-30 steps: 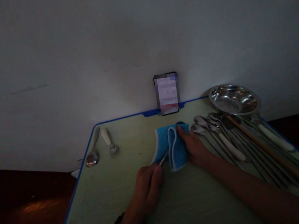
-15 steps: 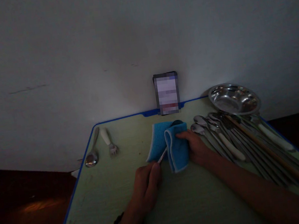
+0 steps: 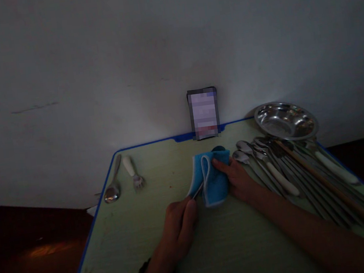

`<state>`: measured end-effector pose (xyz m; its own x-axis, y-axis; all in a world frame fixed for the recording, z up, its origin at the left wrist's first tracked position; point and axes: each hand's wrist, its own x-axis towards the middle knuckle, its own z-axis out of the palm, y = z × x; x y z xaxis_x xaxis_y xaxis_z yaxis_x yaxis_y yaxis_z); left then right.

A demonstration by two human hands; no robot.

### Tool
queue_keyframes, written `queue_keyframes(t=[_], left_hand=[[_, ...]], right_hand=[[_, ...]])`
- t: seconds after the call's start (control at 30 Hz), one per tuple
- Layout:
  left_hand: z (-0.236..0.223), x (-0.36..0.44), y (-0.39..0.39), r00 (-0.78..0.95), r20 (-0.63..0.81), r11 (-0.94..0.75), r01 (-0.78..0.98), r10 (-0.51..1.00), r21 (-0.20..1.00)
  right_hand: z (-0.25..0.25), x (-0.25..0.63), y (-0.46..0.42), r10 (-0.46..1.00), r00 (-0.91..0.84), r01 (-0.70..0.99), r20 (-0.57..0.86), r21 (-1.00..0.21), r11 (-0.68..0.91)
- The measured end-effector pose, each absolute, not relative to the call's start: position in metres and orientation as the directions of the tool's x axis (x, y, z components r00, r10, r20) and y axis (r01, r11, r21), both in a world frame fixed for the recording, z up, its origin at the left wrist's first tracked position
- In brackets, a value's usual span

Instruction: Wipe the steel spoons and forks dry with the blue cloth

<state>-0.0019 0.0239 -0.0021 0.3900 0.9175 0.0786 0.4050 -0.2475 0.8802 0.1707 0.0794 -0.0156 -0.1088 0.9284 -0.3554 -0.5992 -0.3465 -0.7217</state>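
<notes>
My left hand point(image 3: 180, 225) is closed around the handle of a metal spoon point(image 3: 218, 148), which slants up and away to the right. A blue cloth point(image 3: 219, 186) with a pale edge is folded over the spoon, so only its rounded tip and part of the handle show. My right hand point(image 3: 238, 177) grips the cloth from the right, thumb on top, pressing it round the spoon near the bowl. Off to the left on the table lie another spoon point(image 3: 112, 193) and a small fork point(image 3: 132, 172) with a white handle.
A pile of cutlery point(image 3: 292, 171), with several spoons and wooden chopsticks, covers the right of the table point(image 3: 154, 237). Behind it a steel bowl point(image 3: 284, 120) leans near the wall. A phone point(image 3: 204, 114) stands upright at the table's blue back edge.
The cloth has shifted slightly right and its left flap has drawn in closer to the spoon. My right thumb sits a little farther left and higher on the cloth. My left hand stays about where it was.
</notes>
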Motion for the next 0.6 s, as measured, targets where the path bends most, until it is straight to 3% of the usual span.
queue_keyframes(t=[0.33, 0.6], left_hand=[[-0.0001, -0.006, 0.027, 0.423, 0.1, -0.334, 0.528, 0.901, 0.781], [0.0024, -0.0066, 0.0305, 0.469, 0.03, -0.279, 0.471, 0.883, 0.837]], right_hand=[[-0.0151, 0.1668, 0.0804, 0.919, -0.003, -0.651, -0.394, -0.697, -0.301], [-0.0148, 0.1716, 0.0821, 0.915, -0.072, -0.616, -0.398, -0.703, -0.355]])
